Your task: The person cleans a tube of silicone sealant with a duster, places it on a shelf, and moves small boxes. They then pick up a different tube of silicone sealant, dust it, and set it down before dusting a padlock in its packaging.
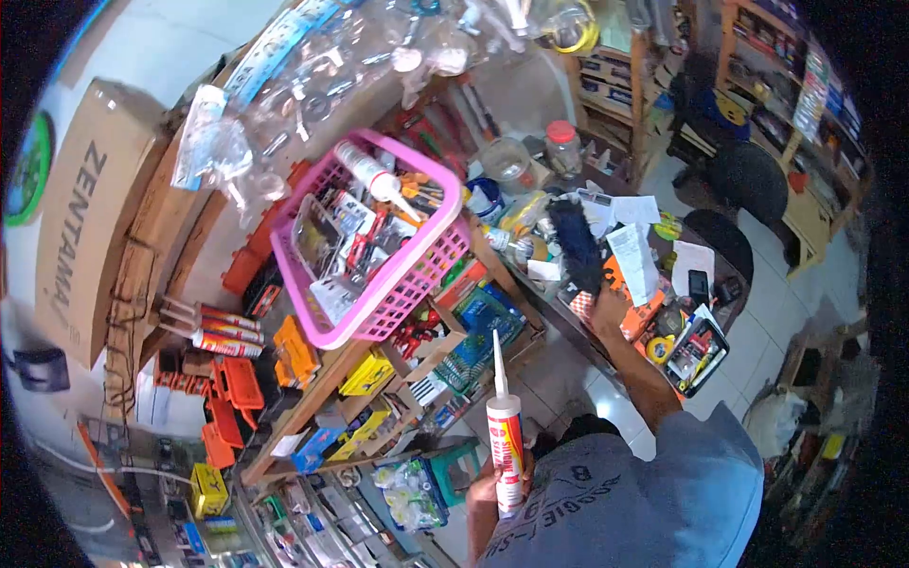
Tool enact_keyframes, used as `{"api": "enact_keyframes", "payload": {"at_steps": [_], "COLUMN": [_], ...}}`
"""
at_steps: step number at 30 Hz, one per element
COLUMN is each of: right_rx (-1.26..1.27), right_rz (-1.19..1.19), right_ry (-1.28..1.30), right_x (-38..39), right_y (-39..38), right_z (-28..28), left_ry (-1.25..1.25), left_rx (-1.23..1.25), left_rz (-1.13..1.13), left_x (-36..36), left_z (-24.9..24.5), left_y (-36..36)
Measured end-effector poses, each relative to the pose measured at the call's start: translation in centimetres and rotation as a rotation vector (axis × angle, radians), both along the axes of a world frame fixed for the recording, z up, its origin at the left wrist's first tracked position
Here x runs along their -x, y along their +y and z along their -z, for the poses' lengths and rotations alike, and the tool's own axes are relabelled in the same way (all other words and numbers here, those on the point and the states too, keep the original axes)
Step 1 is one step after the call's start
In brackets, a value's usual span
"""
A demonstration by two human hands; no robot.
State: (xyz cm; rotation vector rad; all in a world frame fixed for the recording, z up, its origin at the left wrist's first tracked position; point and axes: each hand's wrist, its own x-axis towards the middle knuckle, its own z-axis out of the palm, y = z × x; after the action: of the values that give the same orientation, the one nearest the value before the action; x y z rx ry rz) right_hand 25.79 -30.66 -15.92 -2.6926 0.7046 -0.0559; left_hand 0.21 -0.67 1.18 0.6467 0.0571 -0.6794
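Note:
My left hand (486, 494) is wrapped round a silicone sealant tube (506, 440), a white cartridge with a red and yellow label. The tube stands nearly upright, its long white nozzle pointing away from me. My right arm reaches out over a cluttered table, and my right hand (609, 310) is low among the things there. Beside its fingers are a long black soft-looking item (574, 241) and a red-and-white checked piece (582, 304). The fingers are too small and blurred to show whether they grip anything. White papers (632, 263) lie just beyond the hand.
A pink basket (402, 308) full of packaged goods, with another sealant tube (371, 173) on top, sits on a wooden shelf. More tubes (227, 333) and orange boxes (232, 398) lie to its left. A tray (699, 352) and a phone (699, 286) rest on the table.

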Motion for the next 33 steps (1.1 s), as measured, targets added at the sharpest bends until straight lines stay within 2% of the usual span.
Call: {"api": "enact_keyframes", "payload": {"at_steps": [2,3,4,6,8,10,12,14,16,17,18,19,20,21,22,24,25,26,28,29,30,32,33], "right_rx": [-0.036,-0.167,-0.158,-0.299,-0.634,-0.943,-1.333,-1.456,-1.233,-0.938,-0.934,-0.961,-0.977,-1.077,-0.923,-0.908,-0.872,-0.859,-0.779,-0.692,-0.680,-0.609,-0.726], "right_rz": [0.049,0.072,0.049,0.068,-0.027,0.039,0.001,-0.263,-0.704,-0.952,-0.977,-1.117,-1.251,-1.264,-1.169,-1.186,-1.307,-1.335,-1.490,-1.486,-1.511,-1.338,-1.343], "right_ry": [-0.209,-0.266,-0.272,-0.540,-0.775,-0.820,-0.447,-0.273,-0.214,-0.307,-0.289,-0.131,0.031,-0.065,0.249,-0.060,-0.159,-0.144,0.138,0.238,0.250,0.128,-0.073], "right_x": [1.0,2.1,2.0,2.8,5.5,8.2,12.2,14.7,14.7,14.0,13.4,12.3,11.6,11.4,10.6,9.4,8.4,8.0,7.9,7.6,7.2,6.1,5.8], "right_y": [0.9,1.7,2.0,2.3,4.2,6.1,7.7,8.5,7.3,6.7,6.7,7.4,8.3,9.1,8.8,9.2,9.3,9.9,11.3,11.8,12.2,12.6,12.8], "right_z": [-2.7,-6.2,-4.9,-1.5,-4.4,-5.6,-12.9,-14.5,-12.7,-13.6,-14.7,-18.4,-20.9,-21.5,-25.6,-24.0,-23.7,-24.7,-28.0,-29.3,-29.5,-29.6,-27.8], "left_ry": [0.033,-0.001,-0.037,-0.013,0.036,-0.085,-0.099,-0.148,-0.036,-0.075,-0.113,-0.160,-0.143,-0.149,-0.155,-0.210,-0.184,-0.160,-0.184,-0.204,-0.264,-0.166,-0.132], "left_rx": [-0.044,-0.056,-0.062,0.023,-0.012,0.006,0.127,0.144,0.121,0.119,0.116,0.099,0.125,0.121,0.117,0.068,0.064,0.060,0.107,0.137,0.127,0.075,0.064], "left_rz": [-0.036,-0.046,-0.055,-0.140,-0.188,-0.220,-0.240,-0.241,-0.222,-0.237,-0.251,-0.291,-0.287,-0.281,-0.275,-0.296,-0.307,-0.319,-0.375,-0.401,-0.407,-0.503,-0.538], "left_x": [0.6,0.5,0.4,1.5,2.1,2.0,2.5,2.6,2.8,2.9,2.9,2.6,3.3,3.4,3.2,3.2,3.4,3.6,4.6,5.0,5.2,6.2,6.7], "left_z": [-0.5,-0.7,-0.7,1.3,1.8,1.3,1.6,1.9,0.8,1.0,1.2,-0.1,0.8,0.6,-0.1,-0.5,-0.6,-0.7,0.6,0.9,1.1,0.4,0.8], "left_y": [1.1,1.5,1.8,2.9,4.0,4.8,5.9,7.1,8.5,9.0,9.5,9.6,10.3,10.7,11.0,11.4,11.7,11.8,12.1,12.2,12.4,12.3,12.4]}}
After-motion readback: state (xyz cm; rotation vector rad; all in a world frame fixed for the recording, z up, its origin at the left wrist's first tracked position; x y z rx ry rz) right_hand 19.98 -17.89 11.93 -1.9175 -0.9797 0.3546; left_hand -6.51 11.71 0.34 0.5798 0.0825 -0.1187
